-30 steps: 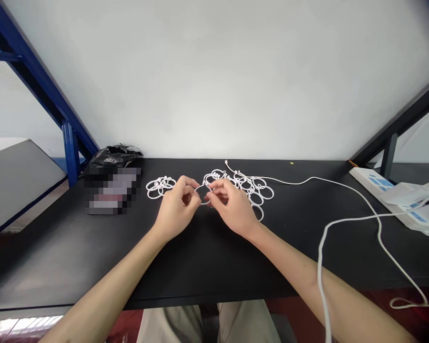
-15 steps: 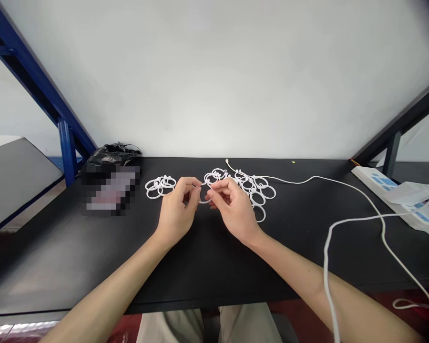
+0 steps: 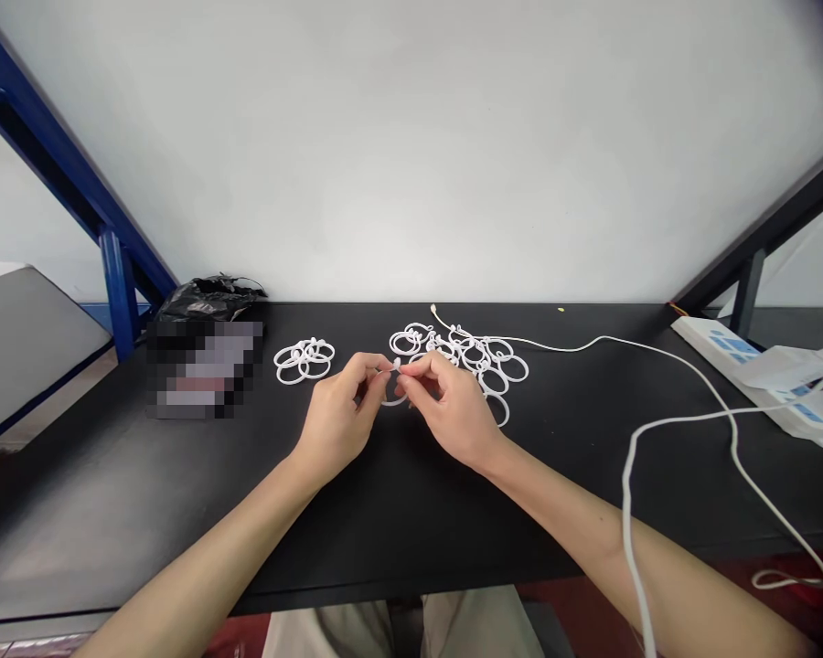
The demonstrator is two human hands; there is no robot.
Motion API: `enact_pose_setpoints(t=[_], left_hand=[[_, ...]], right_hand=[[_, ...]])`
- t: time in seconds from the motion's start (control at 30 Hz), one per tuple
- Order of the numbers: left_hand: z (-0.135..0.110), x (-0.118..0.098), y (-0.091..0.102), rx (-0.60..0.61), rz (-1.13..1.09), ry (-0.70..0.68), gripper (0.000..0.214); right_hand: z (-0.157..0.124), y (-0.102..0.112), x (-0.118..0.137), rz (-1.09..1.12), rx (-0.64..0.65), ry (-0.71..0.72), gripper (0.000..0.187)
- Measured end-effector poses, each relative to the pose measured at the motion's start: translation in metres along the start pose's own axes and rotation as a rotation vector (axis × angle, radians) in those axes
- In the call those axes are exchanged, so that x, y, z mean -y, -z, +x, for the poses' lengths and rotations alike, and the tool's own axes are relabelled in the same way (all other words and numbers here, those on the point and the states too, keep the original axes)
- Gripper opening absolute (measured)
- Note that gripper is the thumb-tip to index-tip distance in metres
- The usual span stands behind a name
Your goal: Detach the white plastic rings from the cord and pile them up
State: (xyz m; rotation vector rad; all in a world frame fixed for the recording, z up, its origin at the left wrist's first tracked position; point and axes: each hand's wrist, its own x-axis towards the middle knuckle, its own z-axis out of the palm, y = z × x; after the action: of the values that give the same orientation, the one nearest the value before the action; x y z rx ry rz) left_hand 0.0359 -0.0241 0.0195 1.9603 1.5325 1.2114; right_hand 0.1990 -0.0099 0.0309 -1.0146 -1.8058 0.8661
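Note:
Both my hands meet over the middle of the black table (image 3: 411,512) and pinch one white plastic ring (image 3: 392,398) between them. My left hand (image 3: 336,416) grips its left side with thumb and forefinger. My right hand (image 3: 453,411) pinches the ring's top, where a small knob sits. Just behind my right hand lies a loose heap of several white rings (image 3: 470,355). A smaller cluster of white rings (image 3: 304,359) lies behind and left of my left hand.
A white cable (image 3: 658,425) runs from the ring heap across the table's right side and down over my right forearm. A white power strip (image 3: 761,370) lies at the right edge. A black plastic bag (image 3: 206,297) and a blurred-out object sit back left. Blue frame bars stand at left.
My hands, still pinching the ring, have dropped slightly toward me and closer to the tabletop. The view has shifted a little to the right.

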Motion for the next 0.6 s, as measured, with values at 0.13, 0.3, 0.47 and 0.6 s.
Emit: enact_pose_setpoints(t=[0.13, 0.3, 0.47, 0.6], left_hand=[[0.01, -0.001, 0.003, -0.037, 0.047, 0.028, 0.017], [0.025, 0.017, 0.023, -0.284, 0.135, 0.166, 0.017], [0.033, 0.052, 0.043, -0.377, 0.25, 0.318, 0.01], [0.037, 0.067, 0.042, -0.335, 0.356, 0.36, 0.014]], right_hand=[[0.012, 0.008, -0.004, -0.142, -0.003, 0.104, 0.015], [0.021, 0.033, -0.016, -0.54, -0.166, 0.128, 0.021], [0.021, 0.045, -0.032, -0.735, -0.082, 0.028, 0.02], [0.021, 0.04, -0.038, -0.821, -0.032, 0.053, 0.012]])
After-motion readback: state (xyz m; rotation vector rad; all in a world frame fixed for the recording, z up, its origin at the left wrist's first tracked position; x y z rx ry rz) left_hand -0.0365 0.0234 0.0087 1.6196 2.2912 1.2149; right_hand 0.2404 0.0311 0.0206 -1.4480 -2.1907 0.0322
